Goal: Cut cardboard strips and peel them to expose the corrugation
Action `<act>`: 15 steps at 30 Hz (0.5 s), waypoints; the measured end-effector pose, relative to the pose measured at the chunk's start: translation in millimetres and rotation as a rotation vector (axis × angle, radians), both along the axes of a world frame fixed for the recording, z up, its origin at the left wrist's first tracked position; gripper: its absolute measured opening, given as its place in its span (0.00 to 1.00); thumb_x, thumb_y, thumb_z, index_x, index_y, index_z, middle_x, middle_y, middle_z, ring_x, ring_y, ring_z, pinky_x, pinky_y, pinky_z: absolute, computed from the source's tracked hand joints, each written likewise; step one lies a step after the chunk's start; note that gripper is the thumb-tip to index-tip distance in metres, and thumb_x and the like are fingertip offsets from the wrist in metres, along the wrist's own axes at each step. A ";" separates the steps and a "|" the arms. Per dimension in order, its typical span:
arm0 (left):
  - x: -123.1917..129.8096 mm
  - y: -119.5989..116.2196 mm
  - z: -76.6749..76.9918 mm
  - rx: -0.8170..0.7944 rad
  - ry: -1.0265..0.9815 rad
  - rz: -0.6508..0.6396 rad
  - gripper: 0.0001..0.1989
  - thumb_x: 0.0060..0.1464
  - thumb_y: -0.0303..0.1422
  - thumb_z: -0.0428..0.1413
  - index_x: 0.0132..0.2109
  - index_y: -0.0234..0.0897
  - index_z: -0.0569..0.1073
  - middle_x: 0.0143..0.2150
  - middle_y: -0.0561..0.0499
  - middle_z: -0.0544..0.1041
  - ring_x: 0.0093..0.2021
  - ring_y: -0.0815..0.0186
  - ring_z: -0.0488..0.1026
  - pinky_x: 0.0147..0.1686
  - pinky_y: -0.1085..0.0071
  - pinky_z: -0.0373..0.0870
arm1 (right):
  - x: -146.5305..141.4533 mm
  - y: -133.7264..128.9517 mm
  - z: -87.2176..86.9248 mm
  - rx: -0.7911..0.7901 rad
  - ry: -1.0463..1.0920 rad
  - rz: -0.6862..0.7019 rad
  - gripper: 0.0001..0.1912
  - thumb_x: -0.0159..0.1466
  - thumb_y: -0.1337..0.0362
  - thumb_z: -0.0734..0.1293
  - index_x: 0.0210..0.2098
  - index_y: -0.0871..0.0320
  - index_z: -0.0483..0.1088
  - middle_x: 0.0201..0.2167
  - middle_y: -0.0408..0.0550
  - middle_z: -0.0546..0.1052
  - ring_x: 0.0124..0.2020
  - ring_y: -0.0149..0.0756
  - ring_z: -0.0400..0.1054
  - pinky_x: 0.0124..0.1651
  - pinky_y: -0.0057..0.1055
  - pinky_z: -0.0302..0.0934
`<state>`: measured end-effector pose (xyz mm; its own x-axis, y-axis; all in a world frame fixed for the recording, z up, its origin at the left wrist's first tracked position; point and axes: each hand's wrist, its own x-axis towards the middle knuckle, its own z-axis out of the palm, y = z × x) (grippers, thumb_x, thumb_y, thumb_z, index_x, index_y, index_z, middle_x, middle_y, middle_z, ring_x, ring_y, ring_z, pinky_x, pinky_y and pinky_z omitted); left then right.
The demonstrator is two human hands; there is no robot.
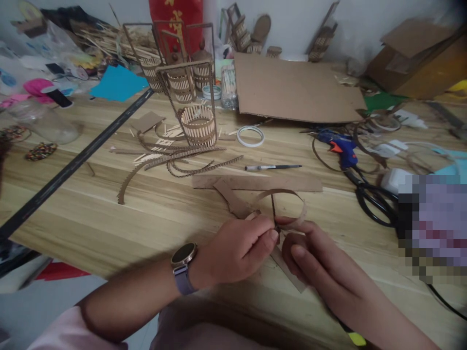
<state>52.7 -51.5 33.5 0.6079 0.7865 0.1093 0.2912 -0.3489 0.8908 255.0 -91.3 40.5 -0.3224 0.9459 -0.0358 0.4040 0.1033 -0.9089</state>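
Observation:
Close together near the table's front edge, both hands work at a curled brown cardboard strip (pixel 303 209). My left hand (pixel 242 245), with a watch (pixel 184 255) on its wrist, is closed, its thumb and finger pinching the strip's dark lower end. My right hand (pixel 310 253) is closed too, with its fingers curled at the same strip just to the right. The strip's loop rises above the fingertips. A wider cardboard piece (pixel 233 199) extends up and left from behind my left hand, and a flat piece (pixel 290 274) lies beneath both hands.
A long cardboard strip (pixel 255 183) and a pen (pixel 273 167) lie beyond the hands. A slatted basket (pixel 199 126) stands behind, near a white tape roll (pixel 250 136). To the right is a blue glue gun (pixel 341 148). A black ruler-like bar (pixel 76 160) crosses the left side.

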 end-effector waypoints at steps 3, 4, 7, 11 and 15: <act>0.0 -0.9 0.0 0.007 -0.008 0.011 0.14 0.71 0.36 0.42 0.33 0.40 0.58 0.28 0.57 0.63 0.27 0.69 0.60 0.30 0.70 0.55 | -2.6 1.1 -0.3 0.078 -0.004 -0.017 0.13 0.74 0.52 0.59 0.49 0.51 0.69 0.25 0.41 0.72 0.24 0.32 0.67 0.26 0.27 0.65; 0.1 -1.0 0.0 0.012 -0.006 0.013 0.14 0.71 0.36 0.42 0.33 0.40 0.58 0.27 0.57 0.63 0.27 0.69 0.60 0.30 0.71 0.55 | -3.3 1.1 -0.3 0.083 0.007 -0.031 0.13 0.74 0.51 0.59 0.44 0.51 0.69 0.24 0.40 0.72 0.23 0.31 0.66 0.25 0.27 0.65; 0.3 -0.6 -0.4 0.034 -0.003 0.016 0.14 0.71 0.36 0.42 0.34 0.40 0.58 0.28 0.56 0.63 0.28 0.69 0.61 0.29 0.71 0.56 | -4.6 0.0 -0.8 0.029 0.088 -0.063 0.17 0.74 0.50 0.59 0.34 0.52 0.68 0.22 0.39 0.68 0.22 0.29 0.63 0.23 0.25 0.62; -0.6 0.3 -1.1 0.051 -0.027 0.010 0.15 0.72 0.37 0.43 0.34 0.40 0.59 0.28 0.56 0.64 0.27 0.69 0.60 0.29 0.70 0.56 | -5.1 -1.3 -4.3 -0.123 0.307 -0.035 0.13 0.76 0.53 0.58 0.43 0.51 0.69 0.21 0.36 0.64 0.20 0.27 0.57 0.23 0.24 0.59; -1.6 0.9 -1.3 -0.001 -0.082 0.019 0.17 0.72 0.42 0.45 0.35 0.39 0.63 0.27 0.57 0.65 0.27 0.70 0.61 0.29 0.71 0.56 | -5.2 -0.7 -9.9 -0.291 0.520 -0.003 0.11 0.75 0.54 0.58 0.46 0.51 0.69 0.20 0.35 0.64 0.19 0.27 0.55 0.23 0.24 0.57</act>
<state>51.1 -50.6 32.3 0.5820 0.7978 0.1575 0.2240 -0.3434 0.9121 249.8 -92.1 30.6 -0.3644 0.9218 -0.1321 -0.1017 -0.1803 -0.9783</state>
